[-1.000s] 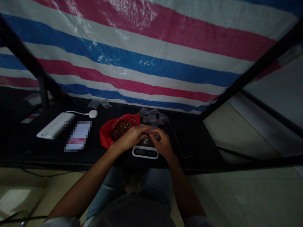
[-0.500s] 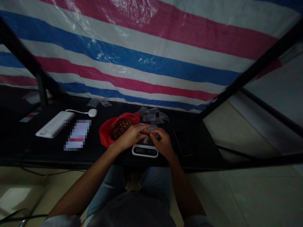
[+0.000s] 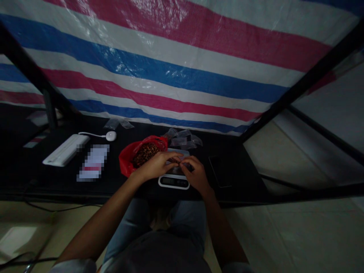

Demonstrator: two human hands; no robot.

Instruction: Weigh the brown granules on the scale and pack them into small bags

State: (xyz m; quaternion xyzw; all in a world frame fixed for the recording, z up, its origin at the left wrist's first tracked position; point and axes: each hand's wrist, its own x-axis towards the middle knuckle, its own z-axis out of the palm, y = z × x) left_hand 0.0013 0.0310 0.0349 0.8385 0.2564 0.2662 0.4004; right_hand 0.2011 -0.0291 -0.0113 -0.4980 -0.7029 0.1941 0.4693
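My left hand point(image 3: 159, 164) reaches over a white kitchen scale point(image 3: 173, 182), its thumb and fingers closed in a pinch. Opposite it, my right hand point(image 3: 196, 173) pinches close to the left fingertips. Between them, above the scale's platform, is something small and brownish, partly see-through, too dark and covered to name. Just left of the scale lies an open red plastic bag point(image 3: 126, 160) full of small brown pieces point(image 3: 147, 153). My left wrist passes along its near side.
Clear plastic bags point(image 3: 184, 139) lie behind the scale, more bags point(image 3: 112, 123) farther left. A dark phone point(image 3: 219, 171) lies to the right. Leftward are a white power strip-like bar point(image 3: 66, 150), a round white piece point(image 3: 111, 136) on a cable and a pixelated rectangle point(image 3: 93, 163).
My right hand has shifted very slightly down, and the fingertips of both hands have moved a little. A bit more of the scale's far side shows. Everything else stays in place.
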